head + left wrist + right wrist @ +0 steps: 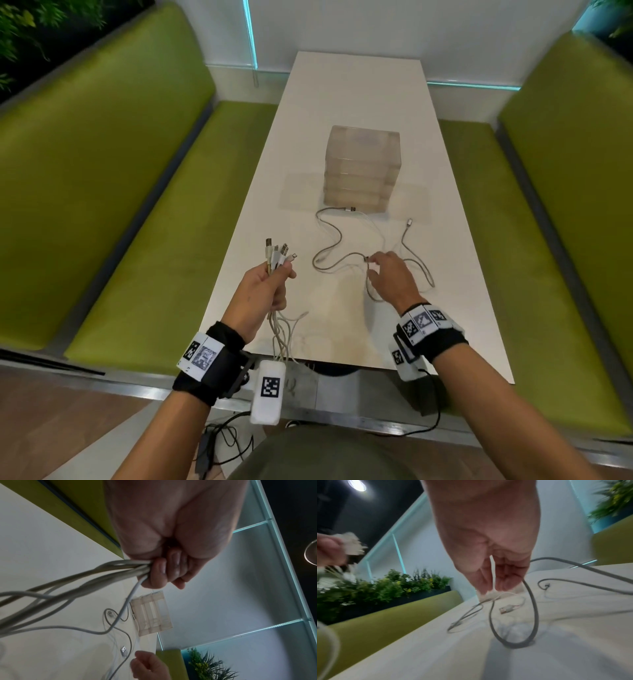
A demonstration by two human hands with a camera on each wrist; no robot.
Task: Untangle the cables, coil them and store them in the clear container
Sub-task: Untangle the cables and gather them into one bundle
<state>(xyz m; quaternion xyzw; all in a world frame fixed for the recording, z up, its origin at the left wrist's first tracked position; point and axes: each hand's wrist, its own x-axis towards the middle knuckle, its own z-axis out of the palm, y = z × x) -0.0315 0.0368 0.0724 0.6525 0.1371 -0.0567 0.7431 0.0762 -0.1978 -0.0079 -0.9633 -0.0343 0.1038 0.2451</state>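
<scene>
My left hand (pixel 281 273) is raised over the table's near left edge and grips a bundle of white and grey cables (pixel 278 255) just below their plugs; the rest hangs down past my wrist. In the left wrist view the curled fingers (pixel 159 573) clamp those cables (pixel 102 572). My right hand (pixel 374 266) reaches down with straight fingers (pixel 501 580) onto the loose cables (pixel 334 240) lying on the table, touching a thin white one (pixel 505 595) beside a grey loop (pixel 534 609). The clear container (pixel 361 168) stands behind the cables, mid-table.
The narrow white table (pixel 342 85) runs away from me between two green benches (pixel 137 205) (pixel 555 205). A USB plug (pixel 350 208) lies against the container's front, another plug (pixel 409 222) to its right. Plants line the wall behind the left bench.
</scene>
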